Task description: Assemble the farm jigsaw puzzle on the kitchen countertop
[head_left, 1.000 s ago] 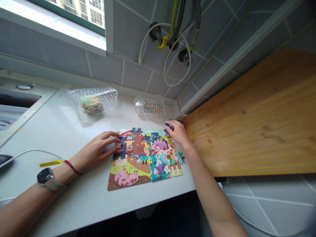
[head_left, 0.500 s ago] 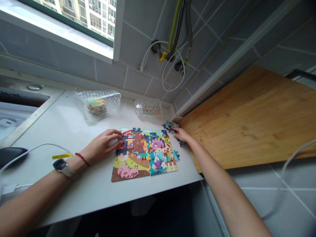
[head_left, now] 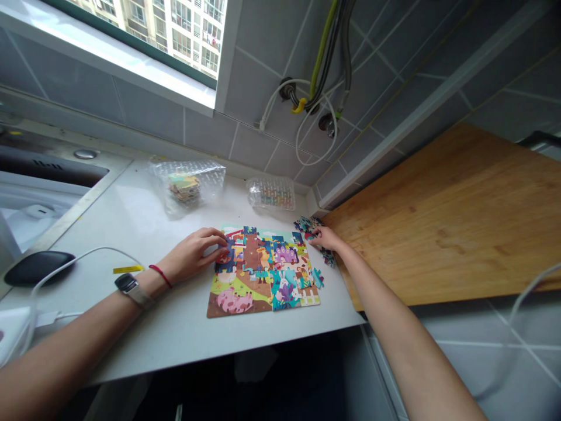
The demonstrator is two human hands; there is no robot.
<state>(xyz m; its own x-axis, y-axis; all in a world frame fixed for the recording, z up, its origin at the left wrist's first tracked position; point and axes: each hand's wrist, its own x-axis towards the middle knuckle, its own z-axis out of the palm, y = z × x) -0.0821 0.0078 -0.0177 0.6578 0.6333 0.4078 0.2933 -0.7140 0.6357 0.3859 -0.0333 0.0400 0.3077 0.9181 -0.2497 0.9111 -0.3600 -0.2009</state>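
A colourful animal puzzle (head_left: pixel 263 269) lies on the white counter, with some dark blue and teal pieces on top of its picture. My left hand (head_left: pixel 204 250) rests at its upper left edge, fingers bent over a dark blue and red piece (head_left: pixel 223 257); whether they grip it is hard to tell. At the upper right of the puzzle, my right hand (head_left: pixel 323 238) reaches into a pile of loose pieces (head_left: pixel 328 257), its fingertips together at a small reddish piece. A teal piece (head_left: pixel 318 277) sticks out past the puzzle's right edge.
Behind the puzzle lie a clear bag of pieces (head_left: pixel 186 187) and a bubble-wrapped pack (head_left: pixel 272 194). A wooden board (head_left: pixel 447 216) stands at the right. At the left are a sink (head_left: pixel 48 166), a black mouse (head_left: pixel 39 268) and a white cable (head_left: pixel 94 250).
The view has shifted, so the counter sits slightly further right in the picture. Both hands keep nearly the same places at the puzzle and the pile.
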